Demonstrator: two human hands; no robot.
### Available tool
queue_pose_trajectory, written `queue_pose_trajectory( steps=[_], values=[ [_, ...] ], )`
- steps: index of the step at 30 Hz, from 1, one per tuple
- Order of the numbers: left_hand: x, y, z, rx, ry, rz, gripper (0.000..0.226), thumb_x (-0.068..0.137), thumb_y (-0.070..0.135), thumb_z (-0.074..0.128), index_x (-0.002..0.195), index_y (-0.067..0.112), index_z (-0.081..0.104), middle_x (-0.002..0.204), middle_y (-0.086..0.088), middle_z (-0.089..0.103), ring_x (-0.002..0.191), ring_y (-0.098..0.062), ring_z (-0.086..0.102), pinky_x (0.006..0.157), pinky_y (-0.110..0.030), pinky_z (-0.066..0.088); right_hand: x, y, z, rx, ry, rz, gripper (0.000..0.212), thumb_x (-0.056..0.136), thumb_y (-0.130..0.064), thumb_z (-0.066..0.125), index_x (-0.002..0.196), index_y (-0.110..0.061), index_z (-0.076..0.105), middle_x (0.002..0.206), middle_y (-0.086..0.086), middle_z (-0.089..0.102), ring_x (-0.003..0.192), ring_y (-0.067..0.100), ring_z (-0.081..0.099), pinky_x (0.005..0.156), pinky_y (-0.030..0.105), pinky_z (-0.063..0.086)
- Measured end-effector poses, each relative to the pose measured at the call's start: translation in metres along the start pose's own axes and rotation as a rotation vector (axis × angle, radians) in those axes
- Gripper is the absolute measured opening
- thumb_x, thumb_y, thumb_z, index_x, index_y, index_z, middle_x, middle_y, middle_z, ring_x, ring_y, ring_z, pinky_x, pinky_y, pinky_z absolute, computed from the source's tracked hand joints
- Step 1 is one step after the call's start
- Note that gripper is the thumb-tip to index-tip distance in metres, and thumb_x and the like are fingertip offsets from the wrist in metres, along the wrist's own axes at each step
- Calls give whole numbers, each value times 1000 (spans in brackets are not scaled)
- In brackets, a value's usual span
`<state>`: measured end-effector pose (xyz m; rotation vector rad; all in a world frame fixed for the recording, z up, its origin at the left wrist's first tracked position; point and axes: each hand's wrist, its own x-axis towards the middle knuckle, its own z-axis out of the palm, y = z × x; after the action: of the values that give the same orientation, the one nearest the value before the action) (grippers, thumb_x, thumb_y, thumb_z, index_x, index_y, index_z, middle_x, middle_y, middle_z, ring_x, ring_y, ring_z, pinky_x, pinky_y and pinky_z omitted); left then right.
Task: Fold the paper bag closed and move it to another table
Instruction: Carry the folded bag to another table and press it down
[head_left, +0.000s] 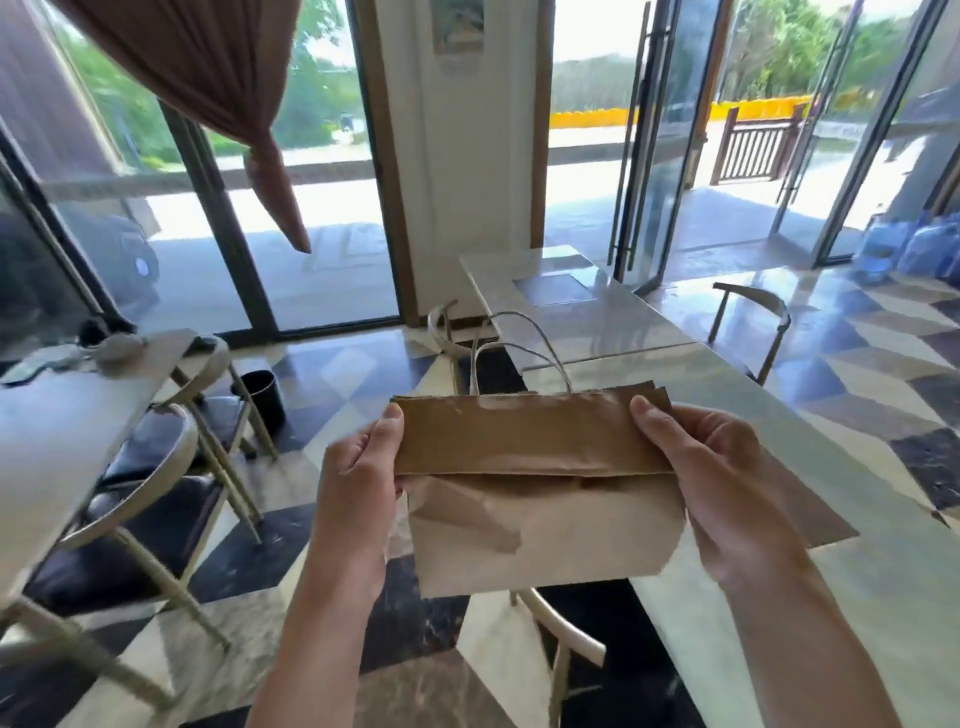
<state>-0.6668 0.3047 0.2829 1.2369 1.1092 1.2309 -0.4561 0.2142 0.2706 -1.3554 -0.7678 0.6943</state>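
Both hands, left hand (358, 467), right hand (727, 467), gripping folded, unprinted paper bag (540, 499)

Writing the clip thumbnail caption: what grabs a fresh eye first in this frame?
The brown paper bag with its top folded over, held in mid-air at centre between the left hand and right hand, its twisted paper handles sticking up behind the fold. Next, the glossy pale stone table running along the right, and the rust-brown tied-back curtain hanging upper left against bright glass doors.
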Motion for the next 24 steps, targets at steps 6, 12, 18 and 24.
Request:
queue_pose_trajectory(
  steps=[6,12,18,24],
  values=[
    [51,-7,-69,-18,126,-11,32,98,30,47,75,19,67,56,21,66,64,1,62,62,-22,46,37,9,96,-9,-120,26,31,95,-28,62,81,-6,78,76,15,72,66,24,63,62,32,47],
    [122,-18,-100,15,196,-19,32,98,31,47,75,21,66,54,22,65,59,0,60,54,-17,45,96,27,165,20,-192,39,34,94,-29,62,83,1,74,77,20,66,67,27,57,60,33,41],
    [227,-28,-100,6,227,-3,34,97,32,48,71,19,65,51,18,62,48,4,56,47,-11,43,187,41,223,29,-211,20,34,95,-25,61,82,5,71,75,18,63,66,25,54,55,28,40],
    [334,-21,-87,-10,220,5,37,97,33,49,68,21,68,53,16,65,56,-1,59,60,-25,41,282,35,271,55,-207,29,31,95,-24,61,78,-5,77,72,15,68,60,20,59,46,22,47]
  ],
)
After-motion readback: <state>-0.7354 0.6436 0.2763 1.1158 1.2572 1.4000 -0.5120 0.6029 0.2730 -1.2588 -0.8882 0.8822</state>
